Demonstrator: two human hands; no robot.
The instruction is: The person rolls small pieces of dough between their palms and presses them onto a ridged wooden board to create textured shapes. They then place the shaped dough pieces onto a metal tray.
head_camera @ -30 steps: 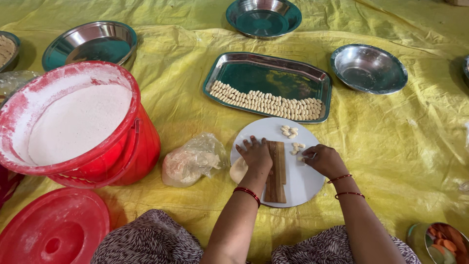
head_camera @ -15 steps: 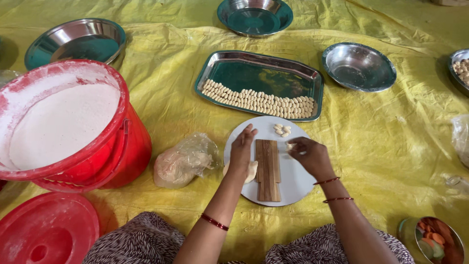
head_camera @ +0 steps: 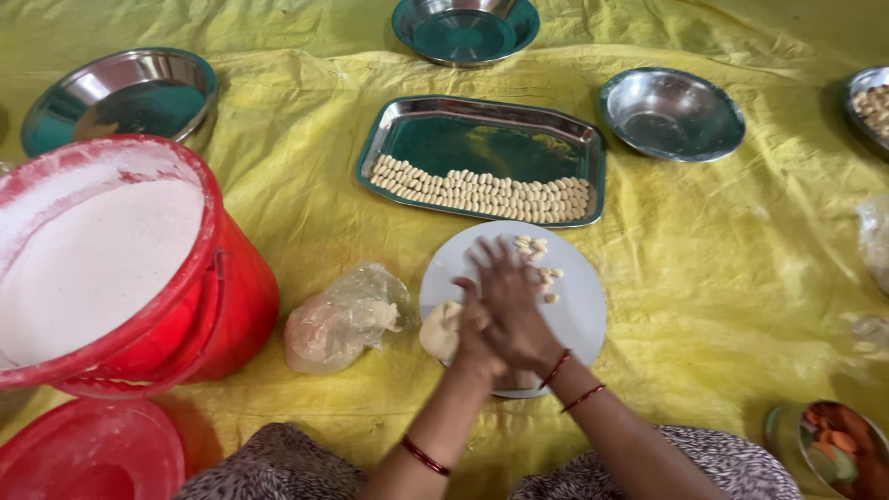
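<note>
Sheeting (head_camera: 741,278) of yellow plastic covers everything. Red bucket (head_camera: 120,268) of white flour sits far left, a clear bag (head_camera: 343,319) of dough beside it. Steel tray (head_camera: 482,157) holds rows of pale pieces. On the white plate (head_camera: 579,306), left hand (head_camera: 472,338) and right hand (head_camera: 514,301) press together — fingers straight, slightly spread — just beside a dough lump (head_camera: 440,329).

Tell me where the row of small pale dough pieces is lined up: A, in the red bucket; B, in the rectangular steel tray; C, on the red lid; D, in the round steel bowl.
B: the pale pieces lie in rows along the near edge of the rectangular steel tray, beyond the white plate.
</note>
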